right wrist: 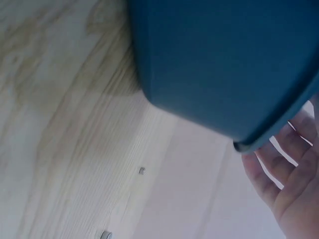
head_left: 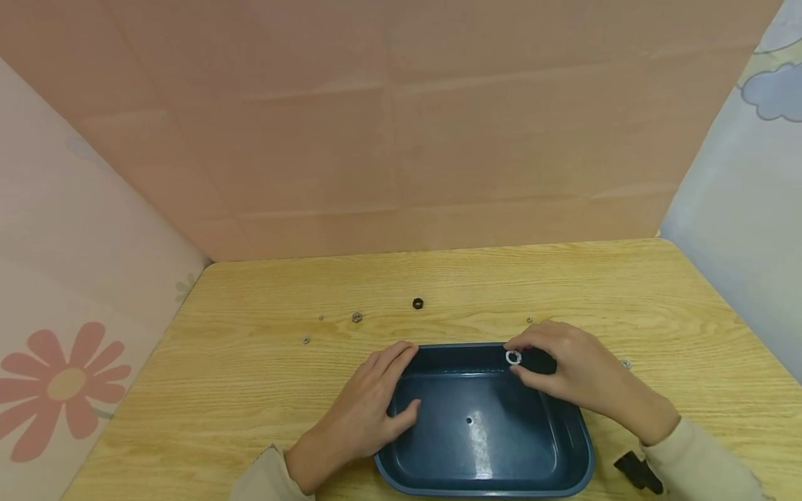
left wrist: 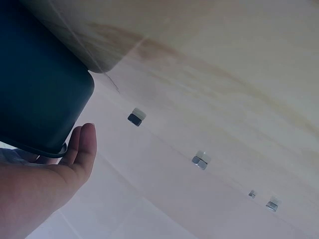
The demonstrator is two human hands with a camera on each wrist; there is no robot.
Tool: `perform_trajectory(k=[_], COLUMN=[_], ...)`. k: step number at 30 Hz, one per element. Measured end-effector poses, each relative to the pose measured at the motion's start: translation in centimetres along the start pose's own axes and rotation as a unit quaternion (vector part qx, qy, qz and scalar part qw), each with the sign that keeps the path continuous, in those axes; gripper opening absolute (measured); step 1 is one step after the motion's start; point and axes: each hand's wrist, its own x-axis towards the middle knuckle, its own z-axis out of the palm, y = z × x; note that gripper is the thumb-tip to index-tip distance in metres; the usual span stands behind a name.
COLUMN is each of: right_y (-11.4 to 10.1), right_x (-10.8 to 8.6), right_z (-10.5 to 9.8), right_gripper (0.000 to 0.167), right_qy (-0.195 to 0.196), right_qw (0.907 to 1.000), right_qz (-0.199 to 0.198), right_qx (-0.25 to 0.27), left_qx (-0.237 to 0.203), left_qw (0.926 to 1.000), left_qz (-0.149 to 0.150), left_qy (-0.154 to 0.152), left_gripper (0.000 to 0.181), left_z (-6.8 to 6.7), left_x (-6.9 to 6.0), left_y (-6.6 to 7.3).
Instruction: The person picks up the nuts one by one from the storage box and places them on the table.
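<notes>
A dark blue plastic bin [head_left: 438, 452] stands on the wooden table at the front. My left hand [head_left: 370, 403] rests on its left rim near the far corner, the thumb spread over the inside and the fingers fairly straight. In the left wrist view, those fingers [left wrist: 84, 149] lie along the bin's outside, just past the rim. A silver ring-shaped piece [head_left: 513, 358], maybe a nut, is pinched between the thumb and fingertips of my right hand [head_left: 573, 365], over the bin's far right corner. The right wrist view shows only that hand's other fingers by the rim; the piece is hidden there.
Behind the bin lie a black hex nut [head_left: 418, 303] and a silver nut [head_left: 356, 316]. Smaller metal pieces [head_left: 306, 340] are to the left. Another small nut [head_left: 529, 320] and a silver piece [head_left: 626, 363] sit near the right hand. Upright panels [head_left: 401, 174] border the table.
</notes>
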Motion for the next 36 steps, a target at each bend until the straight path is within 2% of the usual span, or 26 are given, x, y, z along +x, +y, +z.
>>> perform_trajectory(k=[6, 14, 20, 36], right_y=[1.2, 2.7, 3.8, 6.0], right_x=[0.1, 0.5, 0.8, 0.7], right_z=[-0.1, -0.5, -0.8, -0.9], right_gripper=[0.023, 0.029, 0.034, 0.032], right_qy=[0.023, 0.036, 0.041, 0.038], right_qw=[0.9996, 0.999, 0.999, 0.9973], right_qz=[-0.012, -0.013, 0.007, 0.062], right_qx=[0.007, 0.022, 0.017, -0.001], left_qx=[0.001, 0.001, 0.001, 0.002], left_qw=[1.0, 0.9999, 1.0, 1.0], left_qz=[-0.001, 0.006, 0.004, 0.002], left_qy=[-0.002, 0.008, 0.006, 0.003], left_gripper=[0.071, 0.071, 0.072, 0.072], left_z=[0.0, 0.0, 0.0, 0.0], left_x=[0.0, -0.1, 0.0, 0.0], left_y=[0.0, 0.0, 0.0, 0.1])
